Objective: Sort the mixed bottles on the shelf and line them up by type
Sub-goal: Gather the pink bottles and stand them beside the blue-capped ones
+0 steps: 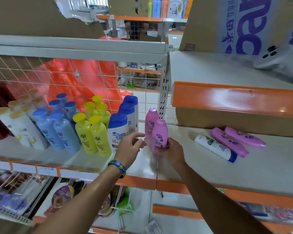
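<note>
I face white metal shelving edged with orange strips, wire mesh behind it, cardboard boxes stacked above, glossy pale floor beyond.

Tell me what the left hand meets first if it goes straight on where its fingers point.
Likely the rear pink bottle, just beyond the left hand; possibly the front pink bottle instead, depth being unclear.

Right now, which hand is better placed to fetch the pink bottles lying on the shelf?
Probably the right hand: it is nearer the lying pink bottles, but must first release the upright pink bottle. The open left hand is farther.
</note>
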The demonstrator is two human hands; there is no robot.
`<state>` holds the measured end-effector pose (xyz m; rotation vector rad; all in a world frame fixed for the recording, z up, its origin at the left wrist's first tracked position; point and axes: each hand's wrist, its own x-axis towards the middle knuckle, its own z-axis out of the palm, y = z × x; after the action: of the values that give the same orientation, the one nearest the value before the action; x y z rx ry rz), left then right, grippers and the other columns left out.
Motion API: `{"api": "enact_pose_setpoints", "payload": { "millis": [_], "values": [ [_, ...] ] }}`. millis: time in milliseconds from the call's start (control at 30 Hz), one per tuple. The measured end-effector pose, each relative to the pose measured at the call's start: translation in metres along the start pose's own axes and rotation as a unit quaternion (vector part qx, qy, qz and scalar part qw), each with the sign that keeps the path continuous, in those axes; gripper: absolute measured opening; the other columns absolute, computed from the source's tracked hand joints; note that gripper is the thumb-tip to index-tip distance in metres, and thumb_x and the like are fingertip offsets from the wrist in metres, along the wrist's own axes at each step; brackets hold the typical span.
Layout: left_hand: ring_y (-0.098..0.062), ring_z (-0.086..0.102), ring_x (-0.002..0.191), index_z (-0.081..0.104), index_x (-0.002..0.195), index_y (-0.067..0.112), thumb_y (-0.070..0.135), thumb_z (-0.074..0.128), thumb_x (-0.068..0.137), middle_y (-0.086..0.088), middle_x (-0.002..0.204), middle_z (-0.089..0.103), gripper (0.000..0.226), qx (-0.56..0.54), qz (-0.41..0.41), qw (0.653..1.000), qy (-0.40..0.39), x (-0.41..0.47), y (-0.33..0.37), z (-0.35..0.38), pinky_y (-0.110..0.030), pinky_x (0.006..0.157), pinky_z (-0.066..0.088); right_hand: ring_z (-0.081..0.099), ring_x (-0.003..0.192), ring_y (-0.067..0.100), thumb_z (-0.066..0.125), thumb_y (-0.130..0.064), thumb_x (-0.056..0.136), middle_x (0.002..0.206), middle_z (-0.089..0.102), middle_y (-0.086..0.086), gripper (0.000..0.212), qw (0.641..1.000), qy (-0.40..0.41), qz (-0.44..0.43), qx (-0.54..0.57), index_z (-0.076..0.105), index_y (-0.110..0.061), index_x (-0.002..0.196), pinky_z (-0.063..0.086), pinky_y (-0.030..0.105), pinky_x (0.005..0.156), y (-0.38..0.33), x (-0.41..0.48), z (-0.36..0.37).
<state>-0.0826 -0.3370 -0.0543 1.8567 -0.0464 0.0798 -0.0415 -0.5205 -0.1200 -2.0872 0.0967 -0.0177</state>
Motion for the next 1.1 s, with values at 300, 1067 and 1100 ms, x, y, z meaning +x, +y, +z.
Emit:
{"api": "enact_pose_setpoints", "payload": {
  "millis": [300, 1067, 1100],
  "values": [
    [-0.009, 0.07, 0.076, 0.067, 0.103, 0.019, 0.011, 0.051, 0.095, -0.001, 0.074, 0.073, 0.019, 0.038, 0.014, 0.999, -0.001, -0.005, -0.002, -0.01, -0.033, 0.074, 0.056, 0.064, 0.084, 0.018, 0.088, -0.025, 0.068, 0.098, 0.072, 0.001, 0.047, 1.0, -0.001, -0.009, -0.021, 0.067, -0.013, 0.109, 0.047, 0.017, 0.068, 0.001, 0.013, 0.017],
    [-0.004, 0.069, 0.076, 0.069, 0.101, 0.011, 0.013, 0.055, 0.094, -0.001, 0.079, 0.073, 0.016, 0.07, 0.054, 0.995, -0.044, -0.009, 0.0, -0.017, -0.011, 0.065, 0.048, 0.063, 0.083, 0.02, 0.076, -0.03, 0.08, 0.098, 0.072, 0.003, 0.035, 0.996, -0.036, -0.021, -0.073, 0.067, -0.019, 0.111, 0.043, 0.021, 0.066, -0.023, 0.024, 0.033],
    [-0.004, 0.069, 0.077, 0.069, 0.101, 0.011, 0.014, 0.056, 0.094, -0.001, 0.08, 0.073, 0.015, 0.07, 0.055, 0.995, -0.047, -0.009, 0.0, -0.017, -0.012, 0.067, 0.049, 0.063, 0.085, 0.021, 0.076, -0.03, 0.08, 0.1, 0.072, 0.003, 0.036, 0.996, -0.045, -0.016, -0.076, 0.066, -0.018, 0.113, 0.044, 0.022, 0.068, -0.022, 0.024, 0.032]
  ]
}}
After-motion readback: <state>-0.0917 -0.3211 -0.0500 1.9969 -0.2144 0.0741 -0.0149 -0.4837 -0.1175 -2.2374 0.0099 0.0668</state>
